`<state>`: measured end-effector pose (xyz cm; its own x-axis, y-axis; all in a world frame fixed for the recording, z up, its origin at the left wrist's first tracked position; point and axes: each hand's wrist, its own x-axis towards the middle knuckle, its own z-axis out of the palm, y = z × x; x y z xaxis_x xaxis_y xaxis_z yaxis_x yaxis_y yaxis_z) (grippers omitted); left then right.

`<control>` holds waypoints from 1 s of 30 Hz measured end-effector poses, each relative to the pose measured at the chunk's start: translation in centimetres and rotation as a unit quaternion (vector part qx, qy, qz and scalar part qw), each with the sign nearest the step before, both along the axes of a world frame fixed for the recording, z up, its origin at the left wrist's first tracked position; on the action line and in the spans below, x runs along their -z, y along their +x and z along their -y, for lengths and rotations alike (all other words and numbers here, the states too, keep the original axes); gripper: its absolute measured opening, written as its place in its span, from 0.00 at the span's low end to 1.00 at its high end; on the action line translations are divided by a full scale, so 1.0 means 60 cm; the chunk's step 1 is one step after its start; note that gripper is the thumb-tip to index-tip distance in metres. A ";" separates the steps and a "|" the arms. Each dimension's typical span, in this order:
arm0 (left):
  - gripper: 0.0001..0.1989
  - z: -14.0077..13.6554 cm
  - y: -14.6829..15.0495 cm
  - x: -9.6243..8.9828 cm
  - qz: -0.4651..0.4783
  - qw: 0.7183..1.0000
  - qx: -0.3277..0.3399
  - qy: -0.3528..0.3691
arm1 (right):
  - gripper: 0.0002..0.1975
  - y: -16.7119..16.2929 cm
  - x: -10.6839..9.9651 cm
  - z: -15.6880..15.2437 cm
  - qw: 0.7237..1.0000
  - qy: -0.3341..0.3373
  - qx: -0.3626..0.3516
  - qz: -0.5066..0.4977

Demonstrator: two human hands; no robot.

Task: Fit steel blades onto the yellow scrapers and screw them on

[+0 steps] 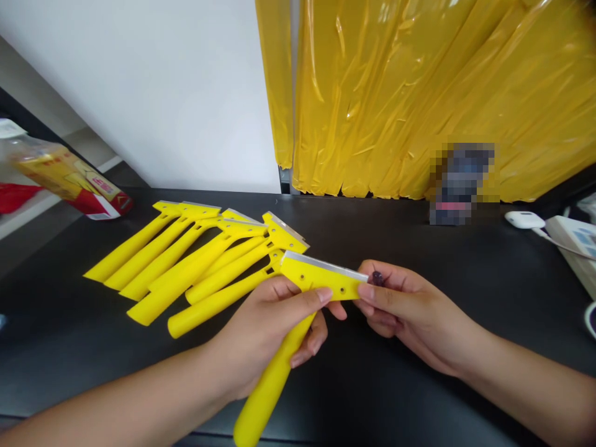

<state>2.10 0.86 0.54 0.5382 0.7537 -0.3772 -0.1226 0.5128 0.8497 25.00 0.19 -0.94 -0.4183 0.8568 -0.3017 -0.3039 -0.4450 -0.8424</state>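
Note:
A yellow scraper (274, 372) with a metal blade along its head is tilted up in front of me. My left hand (284, 329) is closed round the neck, its thumb pressed on the head below two small holes. At the head's right end, my right hand (405, 304) pinches the corner between thumb and fingers. A small dark piece (377, 278) shows by the right fingers; I cannot make out what it is. Several more yellow scrapers (186, 267) lie in an overlapping row beyond my left hand, handles toward the lower left.
On the black table (363, 223), a bottle (74, 180) with a red and yellow label leans at the left. A blurred-out dark object (460, 183) stands by yellow plastic sheeting (400, 93). A white earbud case (524, 220) with a cable lies at the right. A white panel (186, 93) rises behind.

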 end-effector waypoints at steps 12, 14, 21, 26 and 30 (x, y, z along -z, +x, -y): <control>0.18 0.003 -0.001 0.002 -0.020 0.999 -0.001 0.031 | 0.13 0.001 0.000 0.000 0.999 0.020 0.009 0.034; 0.18 0.004 -0.001 0.002 -0.026 0.999 -0.003 0.032 | 0.13 0.001 0.001 -0.001 0.999 0.022 0.009 0.040; 0.18 0.004 0.004 0.002 -0.024 0.999 -0.009 0.036 | 0.14 0.001 -0.003 -0.001 0.999 0.022 0.005 0.046; 0.18 0.004 0.004 0.001 -0.030 0.999 -0.010 0.043 | 0.15 -0.004 0.002 -0.001 0.997 0.033 0.008 0.072; 0.19 0.001 0.001 0.001 -0.042 0.998 -0.037 0.028 | 0.15 0.018 -0.021 0.009 0.978 0.095 0.120 0.143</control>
<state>2.17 0.83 0.48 0.4476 0.8117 -0.3753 -0.0853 0.4565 0.8856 26.06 -0.36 0.32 -0.1208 0.9716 -0.2034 -0.1196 -0.2176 -0.9687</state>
